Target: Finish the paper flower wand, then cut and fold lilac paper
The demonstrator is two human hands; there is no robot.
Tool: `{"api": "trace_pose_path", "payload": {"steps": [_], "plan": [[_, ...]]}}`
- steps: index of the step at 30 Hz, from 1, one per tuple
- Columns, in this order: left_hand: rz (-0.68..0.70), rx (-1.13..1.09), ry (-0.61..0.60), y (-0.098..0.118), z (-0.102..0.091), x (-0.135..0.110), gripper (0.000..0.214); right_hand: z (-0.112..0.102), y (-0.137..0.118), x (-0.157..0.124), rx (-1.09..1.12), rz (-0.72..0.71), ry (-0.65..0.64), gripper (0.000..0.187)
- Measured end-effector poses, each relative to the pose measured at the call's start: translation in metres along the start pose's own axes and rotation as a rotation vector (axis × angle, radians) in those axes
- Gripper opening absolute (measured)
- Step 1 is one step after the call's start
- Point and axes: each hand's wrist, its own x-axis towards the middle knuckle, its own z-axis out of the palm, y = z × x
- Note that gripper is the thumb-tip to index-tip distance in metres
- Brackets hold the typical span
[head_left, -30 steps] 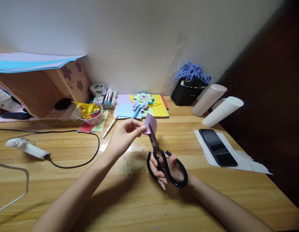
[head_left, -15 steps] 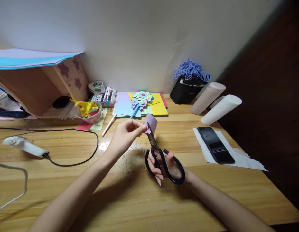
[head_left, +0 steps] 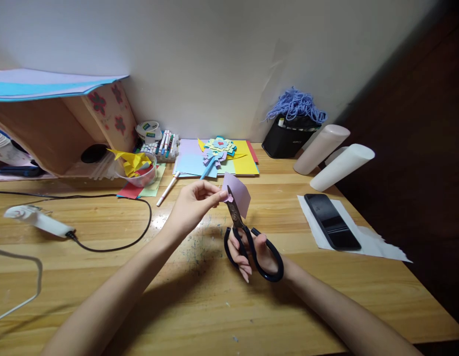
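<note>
My left hand [head_left: 195,203] pinches a small piece of purple paper [head_left: 239,195] between thumb and forefinger, over the middle of the wooden table. My right hand [head_left: 251,252] is wrapped round the black handles of a pair of scissors [head_left: 234,212]. The scissor blades point up and away from me and lie against the paper at its pinched edge, close to my left thumb. Most of the sheet hangs to the right of the blades. Behind it, a paper flower [head_left: 219,148] with a blue stem rests on sheets of coloured paper [head_left: 188,151].
A white marker [head_left: 167,189] and a plastic bowl of yellow paper scraps [head_left: 135,170] lie left of the sheets. Further left are a glue gun [head_left: 40,221] with its cord and a cardboard box [head_left: 112,123]. To the right are a phone [head_left: 332,222], white bottles [head_left: 340,168] and a black yarn-topped holder [head_left: 288,138].
The purple paper has swung down to the right and now shows flatter and wider beside the blades. Both hands keep nearly the same place and hold.
</note>
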Motion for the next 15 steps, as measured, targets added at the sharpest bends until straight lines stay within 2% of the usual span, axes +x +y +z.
{"api": "trace_pose_path", "payload": {"steps": [15], "plan": [[-0.009, 0.001, 0.000, -0.0015, 0.0007, 0.0017, 0.021, 0.0030, -0.0022, 0.0010, -0.070, -0.004, 0.064, 0.060]]}}
